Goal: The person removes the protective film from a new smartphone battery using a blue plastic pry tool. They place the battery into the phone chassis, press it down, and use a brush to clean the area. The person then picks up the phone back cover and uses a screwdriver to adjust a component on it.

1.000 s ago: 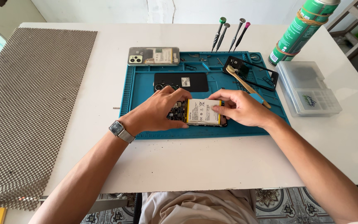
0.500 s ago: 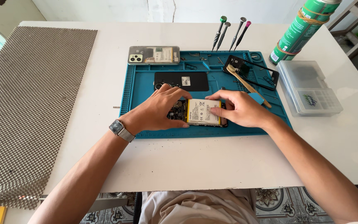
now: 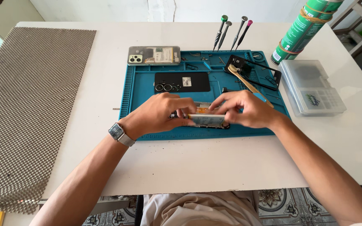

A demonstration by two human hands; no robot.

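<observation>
An opened phone body (image 3: 206, 120) with its battery showing lies tilted up on edge near the front of a blue repair mat (image 3: 143, 90). My left hand (image 3: 160, 115), with a wristwatch, grips its left end. My right hand (image 3: 248, 109) holds its right end, fingers pinched along the top edge. Both hands hide much of the phone.
On the mat lie a black back cover (image 3: 182, 82), a black frame (image 3: 254, 71) and a wooden brush (image 3: 248, 83). A phone in a clear case (image 3: 153, 55), several screwdrivers (image 3: 231, 33), a green can (image 3: 300, 31) and a clear parts box (image 3: 313, 87) surround it. A mesh mat (image 3: 26, 104) lies left.
The phone lay flat with its battery facing up; now both hands have tipped it up onto its edge, and my right fingers have shifted over its top.
</observation>
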